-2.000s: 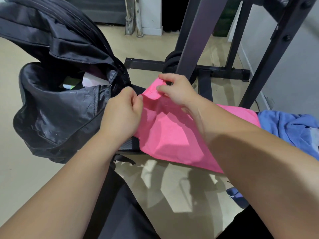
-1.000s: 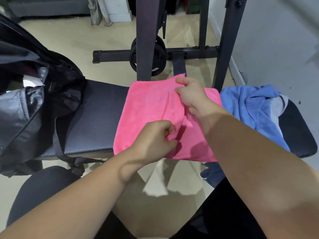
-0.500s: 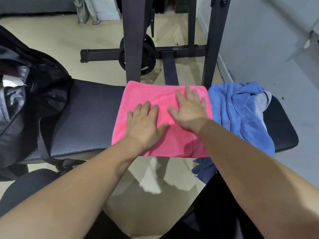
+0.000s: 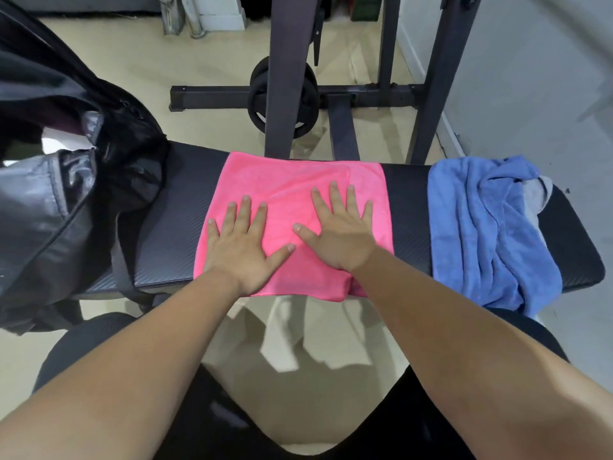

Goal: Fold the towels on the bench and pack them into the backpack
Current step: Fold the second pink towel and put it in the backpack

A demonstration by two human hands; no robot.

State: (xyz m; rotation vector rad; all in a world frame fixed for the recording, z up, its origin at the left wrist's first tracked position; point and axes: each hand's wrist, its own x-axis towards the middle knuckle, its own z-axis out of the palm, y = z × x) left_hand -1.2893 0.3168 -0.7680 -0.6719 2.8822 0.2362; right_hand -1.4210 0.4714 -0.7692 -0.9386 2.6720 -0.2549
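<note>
Two hands flat on pink towel (image 4: 298,194), frame centre.
Left hand (image 4: 243,247) and right hand (image 4: 338,234) spread open, palms down; blue towel (image 4: 481,234) crumpled right; backpack (image 4: 66,194) open left on bench (image 4: 172,234).

1. Pink towel (image 4: 298,194): spread flat across the black bench (image 4: 172,227).
2. Left hand (image 4: 243,244), right hand (image 4: 338,234): palms down on the towel, fingers spread.
3. Blue towel (image 4: 481,234): crumpled, right end of the bench.
4. Black backpack (image 4: 59,200): unzipped, left end.
</note>
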